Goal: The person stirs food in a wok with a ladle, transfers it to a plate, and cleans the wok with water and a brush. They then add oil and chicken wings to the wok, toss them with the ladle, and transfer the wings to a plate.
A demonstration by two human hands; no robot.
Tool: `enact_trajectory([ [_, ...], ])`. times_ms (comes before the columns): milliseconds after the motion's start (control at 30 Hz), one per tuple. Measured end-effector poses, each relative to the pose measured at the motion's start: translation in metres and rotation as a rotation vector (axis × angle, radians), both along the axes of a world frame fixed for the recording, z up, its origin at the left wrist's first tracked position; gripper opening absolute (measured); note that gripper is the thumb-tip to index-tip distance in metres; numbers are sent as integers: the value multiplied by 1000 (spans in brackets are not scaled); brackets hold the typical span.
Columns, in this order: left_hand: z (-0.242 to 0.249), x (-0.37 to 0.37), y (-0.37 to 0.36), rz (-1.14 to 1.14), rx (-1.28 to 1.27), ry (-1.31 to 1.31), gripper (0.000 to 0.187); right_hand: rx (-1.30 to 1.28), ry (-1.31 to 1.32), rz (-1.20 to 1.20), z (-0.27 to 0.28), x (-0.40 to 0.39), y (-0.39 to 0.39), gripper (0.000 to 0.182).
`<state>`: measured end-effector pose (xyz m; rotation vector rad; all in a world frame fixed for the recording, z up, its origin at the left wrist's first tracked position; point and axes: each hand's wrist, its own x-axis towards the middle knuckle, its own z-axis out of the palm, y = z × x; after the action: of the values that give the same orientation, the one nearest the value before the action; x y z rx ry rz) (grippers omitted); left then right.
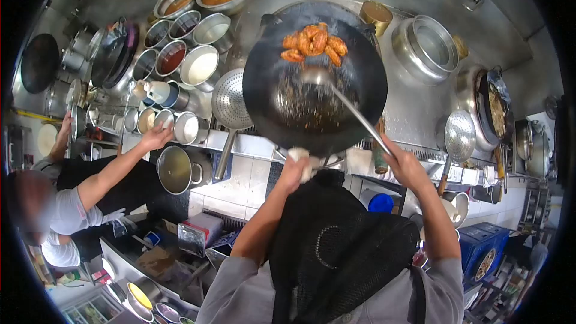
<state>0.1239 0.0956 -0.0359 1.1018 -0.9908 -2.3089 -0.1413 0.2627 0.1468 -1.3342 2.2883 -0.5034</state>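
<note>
A large black wok (pixel 270 105) stands in front of me, tilted, its inside glossy with oil. Browned, sauce-coated pieces that look like chicken wings (pixel 312 42) lie together at its far side. My right hand (pixel 406 166) is closed around the long handle of a metal ladle (pixel 355 109), whose bowl rests inside the wok just on the near side of the wings. At the wok's near rim, my left hand (pixel 293 173) is closed on a folded white cloth (pixel 307 165); the cloth hides whether the fingers also grip the wok's handle.
Left of the wok lie a perforated strainer (pixel 231 99) and several metal pots of sauces, including a white one (pixel 200 67). Another strainer (pixel 460 135) and nested steel pots (pixel 432 45) stand right. A co-worker's hand (pixel 157 136) reaches over the seasoning containers at left.
</note>
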Motion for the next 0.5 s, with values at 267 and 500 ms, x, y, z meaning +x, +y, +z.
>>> enact_trajectory([
  [267, 145, -55, -69, 11, 127, -18, 18, 431, -195, 101, 140, -9, -22, 46],
  [500, 16, -22, -21, 49, 9, 47, 26, -5, 53, 52, -27, -7, -8, 57],
])
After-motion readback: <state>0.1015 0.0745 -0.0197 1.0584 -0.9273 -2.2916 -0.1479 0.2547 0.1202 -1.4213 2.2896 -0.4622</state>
